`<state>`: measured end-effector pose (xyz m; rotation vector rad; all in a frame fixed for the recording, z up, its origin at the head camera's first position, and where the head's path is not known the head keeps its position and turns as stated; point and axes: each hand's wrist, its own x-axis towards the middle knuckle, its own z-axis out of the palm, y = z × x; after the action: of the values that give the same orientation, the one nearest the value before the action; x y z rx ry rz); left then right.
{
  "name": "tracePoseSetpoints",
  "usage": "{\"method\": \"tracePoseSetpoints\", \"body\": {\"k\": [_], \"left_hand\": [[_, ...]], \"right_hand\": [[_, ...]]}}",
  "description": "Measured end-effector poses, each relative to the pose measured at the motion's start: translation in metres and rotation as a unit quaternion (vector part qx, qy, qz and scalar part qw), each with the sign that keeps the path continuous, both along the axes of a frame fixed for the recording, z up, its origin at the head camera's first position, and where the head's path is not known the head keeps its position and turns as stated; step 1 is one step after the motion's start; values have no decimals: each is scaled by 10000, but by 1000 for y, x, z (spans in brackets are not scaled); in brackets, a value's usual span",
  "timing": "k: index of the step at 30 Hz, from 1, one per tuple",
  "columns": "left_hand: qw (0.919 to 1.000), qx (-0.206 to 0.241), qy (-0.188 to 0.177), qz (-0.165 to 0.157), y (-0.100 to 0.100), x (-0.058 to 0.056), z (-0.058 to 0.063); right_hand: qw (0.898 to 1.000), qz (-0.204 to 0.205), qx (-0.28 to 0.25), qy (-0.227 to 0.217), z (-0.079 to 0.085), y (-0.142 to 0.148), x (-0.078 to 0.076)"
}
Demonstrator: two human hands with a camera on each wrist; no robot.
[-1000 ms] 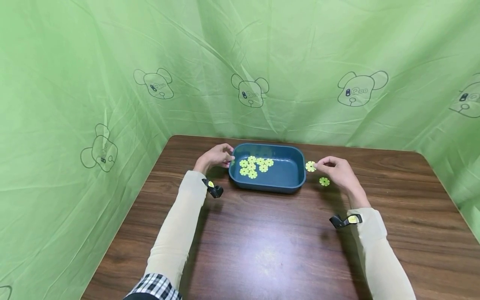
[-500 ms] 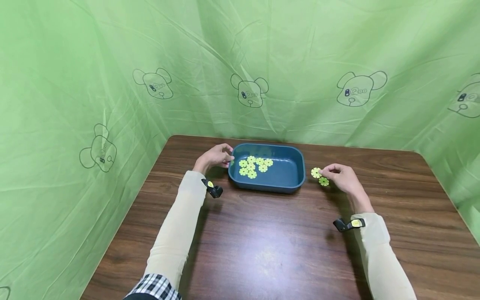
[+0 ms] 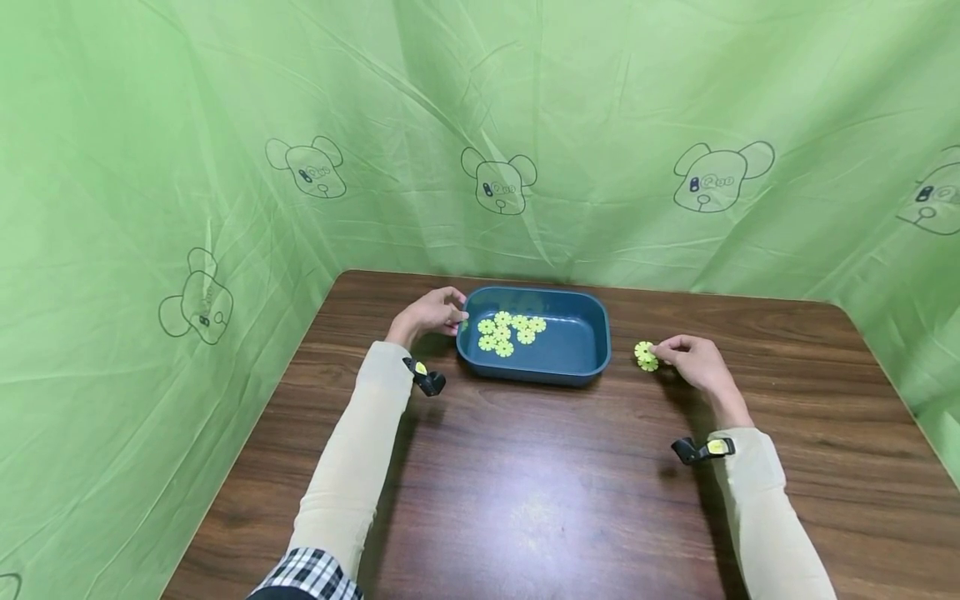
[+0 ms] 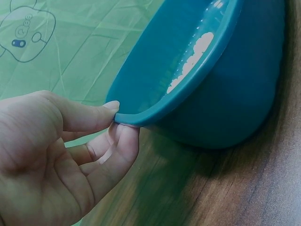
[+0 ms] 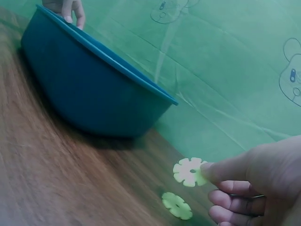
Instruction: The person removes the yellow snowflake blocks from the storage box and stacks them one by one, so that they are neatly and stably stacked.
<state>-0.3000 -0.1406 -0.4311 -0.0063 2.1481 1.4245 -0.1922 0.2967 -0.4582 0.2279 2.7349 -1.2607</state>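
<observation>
A dark blue-teal rectangular basin [image 3: 534, 375] stands near the back of the table. Its left rim is pinched between the thumb and fingers of my left hand [image 3: 429, 315], as the left wrist view shows close up. Inside, toward the left, lie several yellow-green notched discs [image 3: 502, 333] shaped like flowers. Right of the basin, my right hand [image 3: 697, 362] pinches one such flower-shaped disc [image 5: 189, 171] by its edge, thumb on top. Another flower-shaped disc [image 5: 177, 205] lies flat on the table just below the held one; in the head view the two overlap.
The brown wood-grain table [image 3: 525, 467] carries a bright glare patch in front of the basin. Green fabric [image 3: 600, 100] printed with bear heads hangs behind and along the left. A black strap mount sits on each wrist.
My right hand has moved right and toward me with the pinched disc, away from the basin's right rim to over the disc on the table. My left hand keeps its grip on the rim.
</observation>
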Motion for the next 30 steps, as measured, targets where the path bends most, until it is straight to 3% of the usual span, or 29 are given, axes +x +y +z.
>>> {"method": "tracePoseSetpoints", "body": {"k": [10,18,30], "left_hand": [[10000,-13,-74,14,0,-1,0],[10000,14,-75,47,1,1,4],[9999,-98,-21,-33,1,1,4]], "right_hand": [[9974,245,580,-362,-4,14,-5],[9934,251,1100,-226,-7,12,-11],[9896,171,1399,-290,-9,8,-12]]}}
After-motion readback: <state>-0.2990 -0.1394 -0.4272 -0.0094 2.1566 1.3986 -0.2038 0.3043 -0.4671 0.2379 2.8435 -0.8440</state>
